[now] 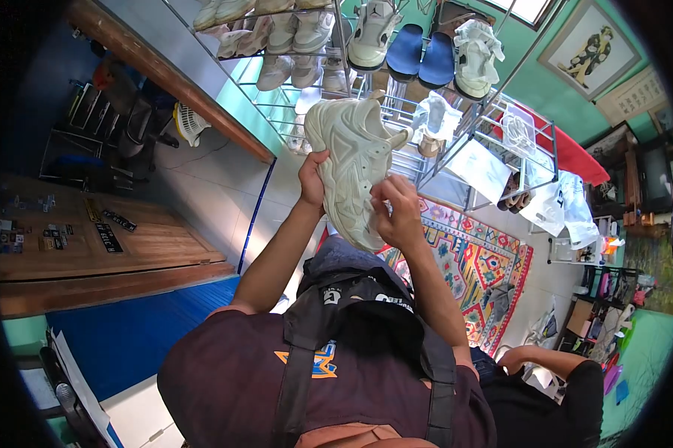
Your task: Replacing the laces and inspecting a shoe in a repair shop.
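A chunky off-white sneaker (344, 160) is held up in front of me, heel end uppermost and toe toward my body. My left hand (313, 178) grips it along the sole side. At the eyelets on its upper, the fingers of my right hand (398, 212) are closed in a pinch. What lies between those fingertips, if anything, is too small to make out. A row of eyelets shows beside the right fingertips.
Beyond the sneaker stands a metal rack (405, 149) with several pale shoes and blue slides (420, 56). A patterned rug (467, 269) lies to the right. Another person in a black top (549, 399) is close at my lower right. A wooden door (90, 231) is at left.
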A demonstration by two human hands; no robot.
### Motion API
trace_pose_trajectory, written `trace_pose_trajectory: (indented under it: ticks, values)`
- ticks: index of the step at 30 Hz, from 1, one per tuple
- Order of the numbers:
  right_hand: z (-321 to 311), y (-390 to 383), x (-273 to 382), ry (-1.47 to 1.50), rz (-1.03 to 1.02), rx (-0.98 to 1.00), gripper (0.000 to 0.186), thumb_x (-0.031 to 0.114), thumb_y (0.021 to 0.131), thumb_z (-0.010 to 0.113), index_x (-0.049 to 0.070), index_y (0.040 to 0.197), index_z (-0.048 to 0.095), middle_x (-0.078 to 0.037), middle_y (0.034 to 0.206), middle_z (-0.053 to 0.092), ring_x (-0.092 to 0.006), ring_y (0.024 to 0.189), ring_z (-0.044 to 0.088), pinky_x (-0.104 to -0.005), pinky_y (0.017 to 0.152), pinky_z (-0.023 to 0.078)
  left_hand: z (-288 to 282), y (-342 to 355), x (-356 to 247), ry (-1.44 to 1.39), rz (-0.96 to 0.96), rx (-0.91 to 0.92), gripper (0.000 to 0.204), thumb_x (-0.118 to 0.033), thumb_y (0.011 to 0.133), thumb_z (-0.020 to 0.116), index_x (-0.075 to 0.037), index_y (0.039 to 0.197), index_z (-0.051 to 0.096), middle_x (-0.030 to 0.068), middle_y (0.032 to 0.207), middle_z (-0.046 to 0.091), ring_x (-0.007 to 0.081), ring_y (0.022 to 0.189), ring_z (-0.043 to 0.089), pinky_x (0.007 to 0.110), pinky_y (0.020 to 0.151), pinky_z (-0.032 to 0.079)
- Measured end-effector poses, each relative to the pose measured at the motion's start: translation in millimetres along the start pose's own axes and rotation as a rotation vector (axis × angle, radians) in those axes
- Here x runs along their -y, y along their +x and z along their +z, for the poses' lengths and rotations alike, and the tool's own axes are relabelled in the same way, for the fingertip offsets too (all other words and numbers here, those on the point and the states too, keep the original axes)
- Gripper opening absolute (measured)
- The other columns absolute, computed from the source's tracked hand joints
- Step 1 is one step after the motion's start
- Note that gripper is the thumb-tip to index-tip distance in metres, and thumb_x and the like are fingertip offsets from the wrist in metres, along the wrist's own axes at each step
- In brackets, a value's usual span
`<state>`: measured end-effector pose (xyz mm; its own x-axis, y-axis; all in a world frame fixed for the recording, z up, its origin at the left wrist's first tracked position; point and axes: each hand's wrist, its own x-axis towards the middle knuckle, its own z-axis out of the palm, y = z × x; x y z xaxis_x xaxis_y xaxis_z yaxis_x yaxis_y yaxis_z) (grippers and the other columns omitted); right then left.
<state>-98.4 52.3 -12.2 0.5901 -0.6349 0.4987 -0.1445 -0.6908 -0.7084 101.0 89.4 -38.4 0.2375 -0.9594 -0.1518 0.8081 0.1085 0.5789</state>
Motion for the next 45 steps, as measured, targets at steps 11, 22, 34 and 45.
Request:
trace_pose_trajectory:
  ticks: [11,22,34,45]
  values:
    - [8,-16,-21,0.208,0.331,-0.263,0.011,0.008,0.087,0.072,0.005,0.095,0.065,-0.004,0.108,0.06,-0.0176,0.104,0.056,-0.0314,0.08,0.044,-9,-7,4,0.018,0.075,-0.05,0.064,-0.03,0.085,0.05,0.0,0.142,0.046,0.0192,0.133,0.06,0.0347,0.123,0.06,0.047,0.11,0.045]
    - [17,-10,-30,-0.1,0.072,-0.23,0.016,-0.005,0.074,0.069,0.004,0.087,0.066,-0.014,0.108,0.059,-0.036,0.11,0.055,-0.046,0.095,0.045,-23,-2,7,-0.032,0.045,-0.157,0.059,-0.033,0.086,0.049,-0.001,0.136,0.053,0.0169,0.128,0.064,0.0322,0.116,0.064,0.044,0.104,0.049]
    - [27,54,-1,-0.081,0.087,-0.111,0.02,0.009,0.084,0.072,0.006,0.104,0.072,-0.016,0.123,0.06,-0.0364,0.121,0.053,-0.0439,0.102,0.042,-21,24,-38,-0.075,0.075,-0.137,0.062,-0.034,0.086,0.05,-0.001,0.138,0.05,0.0184,0.129,0.063,0.033,0.116,0.064,0.046,0.104,0.049]
    - [37,121,-50,-0.223,0.17,-0.298,0.014,-0.009,0.075,0.065,0.001,0.085,0.063,-0.014,0.1,0.06,-0.0324,0.103,0.058,-0.0398,0.089,0.046,-80,74,-112,-0.188,0.095,-0.045,0.06,-0.037,0.086,0.05,0.0,0.133,0.056,0.0166,0.123,0.067,0.0316,0.108,0.067,0.045,0.1,0.052]
